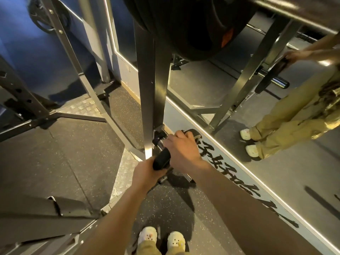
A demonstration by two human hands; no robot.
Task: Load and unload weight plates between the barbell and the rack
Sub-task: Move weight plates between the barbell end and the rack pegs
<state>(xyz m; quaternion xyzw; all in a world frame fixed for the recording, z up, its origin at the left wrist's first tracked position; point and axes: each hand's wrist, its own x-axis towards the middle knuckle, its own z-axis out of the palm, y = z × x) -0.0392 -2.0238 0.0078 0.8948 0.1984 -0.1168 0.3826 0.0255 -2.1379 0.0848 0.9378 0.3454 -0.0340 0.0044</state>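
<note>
While both hands, left [145,169] and right [181,148], clamp a small plate [161,159] low beside the upright [149,100], sliding it along the peg [163,179] likely follows.

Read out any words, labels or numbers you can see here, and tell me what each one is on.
Black brush-style lettering on the pale strip at the foot of the mirror: too stylised and skewed to read.
Orange label on the stacked weight plates: too blurred to read.
Small plate held by both hands: no text visible.
Nothing else legible.
</note>
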